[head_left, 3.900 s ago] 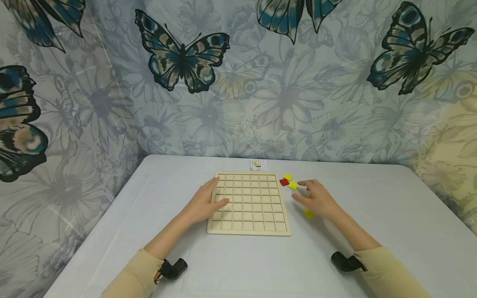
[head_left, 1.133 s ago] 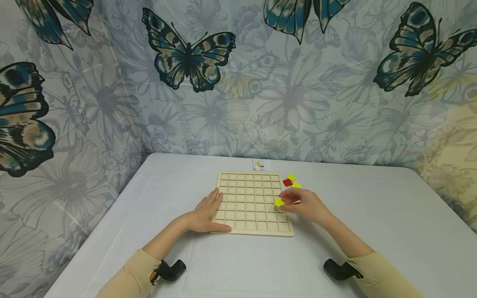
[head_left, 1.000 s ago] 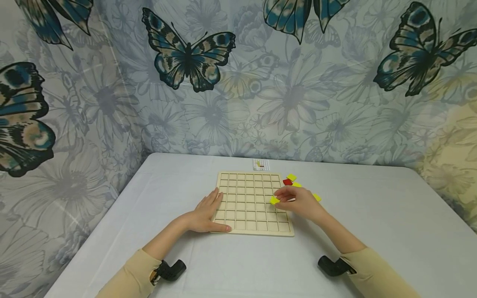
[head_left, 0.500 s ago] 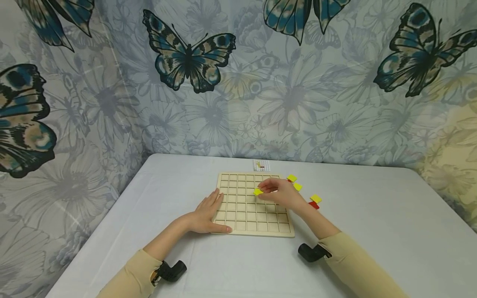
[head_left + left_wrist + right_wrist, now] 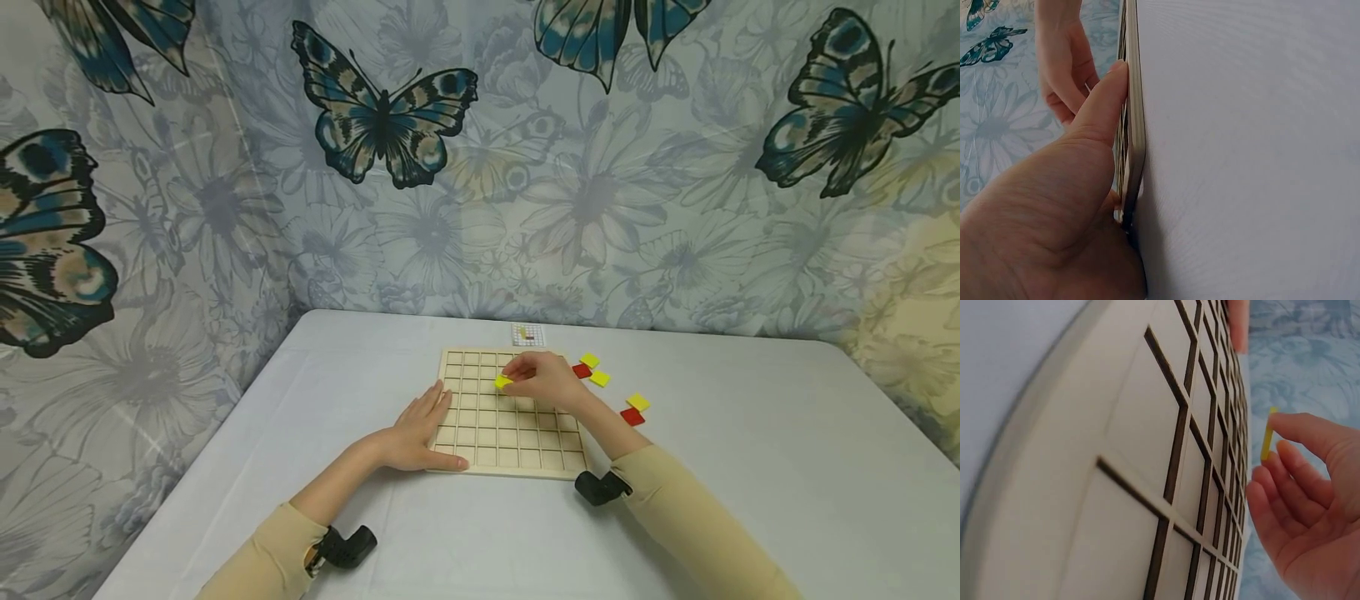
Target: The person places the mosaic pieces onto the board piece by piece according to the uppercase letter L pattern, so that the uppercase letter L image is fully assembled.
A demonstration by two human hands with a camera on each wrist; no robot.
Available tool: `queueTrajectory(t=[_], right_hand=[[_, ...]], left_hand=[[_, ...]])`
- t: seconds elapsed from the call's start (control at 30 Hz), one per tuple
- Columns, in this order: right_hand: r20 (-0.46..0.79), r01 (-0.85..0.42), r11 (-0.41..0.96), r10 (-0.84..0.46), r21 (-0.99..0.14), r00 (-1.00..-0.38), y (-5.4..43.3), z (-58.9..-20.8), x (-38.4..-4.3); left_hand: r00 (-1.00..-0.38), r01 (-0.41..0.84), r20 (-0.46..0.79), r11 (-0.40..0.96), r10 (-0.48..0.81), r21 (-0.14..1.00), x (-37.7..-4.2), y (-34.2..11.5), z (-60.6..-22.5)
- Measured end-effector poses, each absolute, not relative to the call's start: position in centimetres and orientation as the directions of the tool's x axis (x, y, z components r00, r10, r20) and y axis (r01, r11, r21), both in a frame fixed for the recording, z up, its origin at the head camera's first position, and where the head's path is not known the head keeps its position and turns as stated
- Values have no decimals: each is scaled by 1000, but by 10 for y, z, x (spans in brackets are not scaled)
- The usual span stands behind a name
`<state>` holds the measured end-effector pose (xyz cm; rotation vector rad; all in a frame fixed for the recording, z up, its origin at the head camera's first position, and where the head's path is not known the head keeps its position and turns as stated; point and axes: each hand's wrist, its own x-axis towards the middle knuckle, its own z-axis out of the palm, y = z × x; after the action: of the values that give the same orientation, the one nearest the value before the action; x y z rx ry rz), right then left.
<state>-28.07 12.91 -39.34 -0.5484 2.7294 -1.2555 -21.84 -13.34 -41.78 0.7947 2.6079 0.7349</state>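
A square wooden grid board (image 5: pixel 495 436) lies flat on the white table. Between thumb and fingers my right hand (image 5: pixel 547 381) pinches a thin yellow square tile (image 5: pixel 502 382), over the upper middle of the grid. In the right wrist view the tile (image 5: pixel 1268 434) is seen edge-on, held just off the board's surface. My left hand (image 5: pixel 411 437) rests at the board's left edge with its fingers spread and straight. The left wrist view has that thumb (image 5: pixel 1105 103) lying along the front rim of the board.
Right of the board lie loose tiles: a red tile (image 5: pixel 582 371) beside yellow ones (image 5: pixel 599 379), and nearer me a yellow tile (image 5: pixel 638 402) by a red tile (image 5: pixel 632 416). Behind the board is a small card (image 5: pixel 528 335) printed with a coloured grid. A butterfly-patterned cloth hangs behind.
My right hand went from the loose tiles at the right, took a yellow one and carried it left over the board. The left hand slid nearer along the left edge, then stayed.
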Motion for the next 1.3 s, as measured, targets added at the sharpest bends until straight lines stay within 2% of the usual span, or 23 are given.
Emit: queueTrajectory(t=[0.53,0.77,1.3], right_hand=[[82,-373,675,-422,-636,-903,108,-392,-303],[63,-361,692,-417,-626,-907,103,-395,-309],[122,-415,654,-445,-633,-887,103,-399,-308]], left_hand=[[-797,400,-173,720,578,567,-216,-133,-414],[-798,402,-167,717,580,569,-214,-134,-412],[-803,409,-157,722,576,558,-216,-134,-417]])
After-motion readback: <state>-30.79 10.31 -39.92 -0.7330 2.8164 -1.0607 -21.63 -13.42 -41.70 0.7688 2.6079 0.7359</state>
